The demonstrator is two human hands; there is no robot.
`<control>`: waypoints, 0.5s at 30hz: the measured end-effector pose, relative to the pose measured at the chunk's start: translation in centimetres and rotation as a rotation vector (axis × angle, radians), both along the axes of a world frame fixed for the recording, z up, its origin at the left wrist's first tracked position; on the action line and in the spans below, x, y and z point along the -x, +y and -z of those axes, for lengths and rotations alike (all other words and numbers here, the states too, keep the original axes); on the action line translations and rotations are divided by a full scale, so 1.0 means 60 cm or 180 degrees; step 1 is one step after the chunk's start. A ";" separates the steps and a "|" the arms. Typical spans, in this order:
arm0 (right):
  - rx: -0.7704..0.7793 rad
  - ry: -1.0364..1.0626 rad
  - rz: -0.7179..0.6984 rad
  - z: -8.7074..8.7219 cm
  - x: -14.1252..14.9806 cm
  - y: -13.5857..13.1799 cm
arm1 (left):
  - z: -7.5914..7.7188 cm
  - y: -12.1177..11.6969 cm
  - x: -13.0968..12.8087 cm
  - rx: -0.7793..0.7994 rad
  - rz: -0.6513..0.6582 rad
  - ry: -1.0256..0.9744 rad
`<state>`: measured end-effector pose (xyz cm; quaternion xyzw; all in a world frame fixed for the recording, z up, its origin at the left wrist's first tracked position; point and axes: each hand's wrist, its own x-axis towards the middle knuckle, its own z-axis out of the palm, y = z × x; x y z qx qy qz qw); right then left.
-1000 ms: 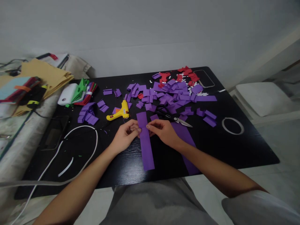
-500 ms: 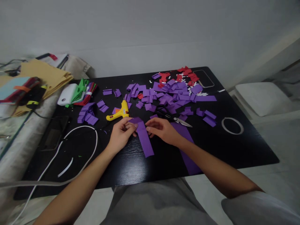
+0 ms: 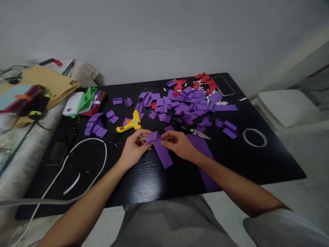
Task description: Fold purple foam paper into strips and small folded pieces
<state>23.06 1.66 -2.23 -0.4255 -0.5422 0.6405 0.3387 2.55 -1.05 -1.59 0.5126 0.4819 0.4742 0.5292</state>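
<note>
A black table [image 3: 264, 164] stands before a grey wall [image 3: 164, 31], and I take my bearings from the glue gun [image 3: 132, 124]. The purple strip [image 3: 163, 153] is right of it, on its near side. Its long axis slants, the free end pointing nearward and right, away from the glue gun; the far end is folded over leftward. I have the left hand [image 3: 135, 145] pinching that fold. The right hand [image 3: 181, 144] has fingertips at the strip's right edge; I cannot tell whether they grip.
</note>
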 end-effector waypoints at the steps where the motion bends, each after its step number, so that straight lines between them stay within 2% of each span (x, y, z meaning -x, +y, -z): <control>1: 0.0018 0.0011 -0.0007 0.000 0.000 -0.001 | 0.000 0.000 0.000 0.0022 0.0022 0.0030; 4: -0.0075 0.0006 -0.0040 -0.003 0.000 -0.001 | -0.004 0.000 -0.001 0.0059 0.0091 0.0159; 6: -0.0424 -0.0164 0.0150 -0.006 -0.004 0.001 | -0.007 0.000 -0.001 0.0088 0.0096 0.0218; 9: -0.1489 -0.0916 0.0852 -0.007 -0.015 0.008 | -0.010 0.003 0.001 0.0112 0.0037 0.0175; 11: -0.2145 -0.1512 0.1142 -0.002 -0.022 0.014 | -0.010 0.004 0.003 0.0107 -0.0012 0.0102; 13: -0.2413 -0.1937 0.1111 0.007 -0.025 0.019 | -0.009 0.006 0.005 0.0113 -0.0035 0.0042; 15: -0.2434 -0.2222 0.0945 0.017 -0.025 0.020 | -0.008 0.006 0.007 0.0119 -0.0047 0.0016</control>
